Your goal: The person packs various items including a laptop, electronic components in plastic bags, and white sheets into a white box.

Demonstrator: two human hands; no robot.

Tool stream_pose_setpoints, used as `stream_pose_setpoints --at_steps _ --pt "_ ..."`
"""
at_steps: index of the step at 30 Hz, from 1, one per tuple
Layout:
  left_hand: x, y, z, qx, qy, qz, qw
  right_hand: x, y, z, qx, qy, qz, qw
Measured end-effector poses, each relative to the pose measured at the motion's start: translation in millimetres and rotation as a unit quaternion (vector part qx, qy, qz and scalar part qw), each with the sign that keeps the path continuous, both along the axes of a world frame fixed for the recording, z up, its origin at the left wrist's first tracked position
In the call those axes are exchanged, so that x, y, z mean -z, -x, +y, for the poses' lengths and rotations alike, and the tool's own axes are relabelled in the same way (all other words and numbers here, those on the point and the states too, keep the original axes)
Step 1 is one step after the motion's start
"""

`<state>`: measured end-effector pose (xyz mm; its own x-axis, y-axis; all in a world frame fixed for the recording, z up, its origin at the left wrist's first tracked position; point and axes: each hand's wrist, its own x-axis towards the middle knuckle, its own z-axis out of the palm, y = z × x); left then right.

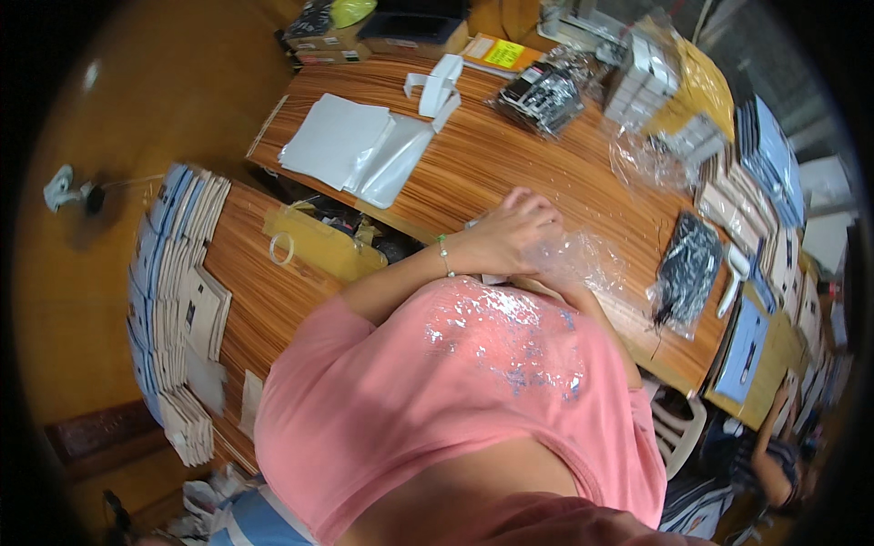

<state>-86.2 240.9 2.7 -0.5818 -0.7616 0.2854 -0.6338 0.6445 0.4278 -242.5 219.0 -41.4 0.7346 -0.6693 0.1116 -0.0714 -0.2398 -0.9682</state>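
My left hand, with a thin beaded bracelet on its wrist, is in front of my chest at the table's near edge. Its fingers are bent and closed on a crinkled clear plastic bag, which spreads out to the right. Close beside it, my right forearm comes up along my pink shirt. The right hand is mostly hidden behind the left hand and the plastic, so its fingers do not show. A small pale item peeks out below the left hand, too covered to name.
White plastic sheets lie at the far left of the wooden table. A bag of dark cords and a white-handled lint roller lie right. Folded blue and beige stacks stand left. A person's arm shows lower right.
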Motion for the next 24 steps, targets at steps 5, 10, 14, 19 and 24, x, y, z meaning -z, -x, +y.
stream_pose_setpoints --at_steps 5,10,14,19,24 --pt "17 -24 -13 0.080 -0.247 0.268 0.928 1 -9 -3 -0.049 -0.138 -0.004 0.989" --pt "68 -44 -23 0.136 -0.475 0.410 0.766 12 -1 -5 -0.074 -0.139 0.002 0.987" --pt "77 -42 -24 0.111 -0.484 0.435 0.751 6 1 -5 -0.084 -0.243 -0.008 0.966" --pt "61 -33 -21 0.058 -0.492 0.389 0.777 -6 0 -5 -0.077 -0.247 0.024 0.966" --pt "63 -25 -23 0.069 -0.511 0.383 0.766 1 7 -7 -0.099 -0.235 0.014 0.967"
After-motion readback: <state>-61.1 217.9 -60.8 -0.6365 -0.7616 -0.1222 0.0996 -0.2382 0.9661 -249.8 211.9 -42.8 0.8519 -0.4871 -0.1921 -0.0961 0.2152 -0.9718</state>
